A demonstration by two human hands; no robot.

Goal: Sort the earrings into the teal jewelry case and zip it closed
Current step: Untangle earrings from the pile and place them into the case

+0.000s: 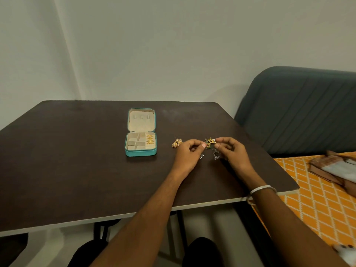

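Note:
The teal jewelry case lies open on the dark table, its lid flat behind it. Several gold earrings fill its right compartment; the other compartments look bare. To the case's right, a gold dome earring pair lies loose on the table. My left hand and my right hand meet over a small pile, both pinching the green and gold earrings between thumb and fingers. Silver earrings lie on the table under my hands.
A grey-blue sofa stands past the table's right edge. An orange patterned cloth with folded brown fabric lies at the right. The white wall is behind the table. My right wrist wears a silver bangle.

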